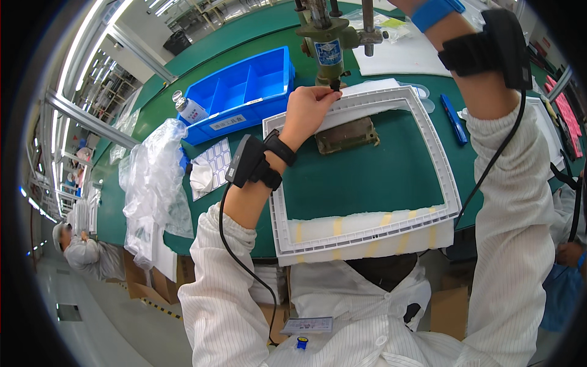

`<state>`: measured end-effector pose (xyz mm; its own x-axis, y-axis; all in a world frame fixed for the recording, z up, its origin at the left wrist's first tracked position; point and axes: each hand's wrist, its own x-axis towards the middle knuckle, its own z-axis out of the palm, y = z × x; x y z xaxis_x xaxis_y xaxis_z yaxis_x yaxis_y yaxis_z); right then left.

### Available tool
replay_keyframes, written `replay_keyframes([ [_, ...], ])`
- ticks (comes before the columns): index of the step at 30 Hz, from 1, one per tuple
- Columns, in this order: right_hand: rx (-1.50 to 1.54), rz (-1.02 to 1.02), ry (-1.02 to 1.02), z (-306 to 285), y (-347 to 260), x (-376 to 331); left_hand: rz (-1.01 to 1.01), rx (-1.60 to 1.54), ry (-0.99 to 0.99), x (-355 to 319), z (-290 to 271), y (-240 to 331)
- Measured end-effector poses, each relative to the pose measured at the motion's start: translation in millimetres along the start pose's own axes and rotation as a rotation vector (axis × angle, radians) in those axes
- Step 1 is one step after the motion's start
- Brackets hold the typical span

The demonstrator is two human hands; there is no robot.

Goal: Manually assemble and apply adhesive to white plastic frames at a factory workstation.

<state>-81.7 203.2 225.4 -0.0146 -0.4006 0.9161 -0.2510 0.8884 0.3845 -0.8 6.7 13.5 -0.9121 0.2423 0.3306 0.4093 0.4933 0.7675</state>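
Observation:
My left hand [309,111] is at the far left part of a white rectangular plastic frame [451,183]. Its thumb and fingers are pinched together right under the tip of a green bench press [331,58]; what they hold, if anything, is too small to make out. Only the base of my right hand [405,5] shows at the top edge, beyond a blue wristband, beside the press; its fingers are cut off. The frame's near side lies on a white foam block [367,243] with yellow tape stripes. Inside the frame opening rests a worn brown block [347,135].
A blue divided bin [229,88] stands left of the press, with a white bottle [191,111] in it. Clear plastic bags [158,177] and a label sheet [211,166] lie at left. A blue pen-like tool [453,119] lies right of the frame. Other people sit at both sides.

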Motion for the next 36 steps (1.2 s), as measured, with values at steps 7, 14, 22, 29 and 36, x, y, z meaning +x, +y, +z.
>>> replay_keyframes([
  [7,1.311,0.826,0.109,-72,-36,-5,0.011,0.024,-0.021,-3,0,3],
  [14,1.197,0.702,0.166,-81,-39,-14,0.004,0.015,-0.011,-6,-1,6],
  [22,1.176,0.578,0.201,-97,-45,-30,0.033,0.045,-0.013,-7,-1,5],
  [29,1.186,0.532,0.307,-107,-57,-49,0.037,0.06,-0.009,-7,0,5],
  [36,1.342,0.45,0.326,-112,-60,-66,0.027,0.109,-0.002,-8,0,7],
])
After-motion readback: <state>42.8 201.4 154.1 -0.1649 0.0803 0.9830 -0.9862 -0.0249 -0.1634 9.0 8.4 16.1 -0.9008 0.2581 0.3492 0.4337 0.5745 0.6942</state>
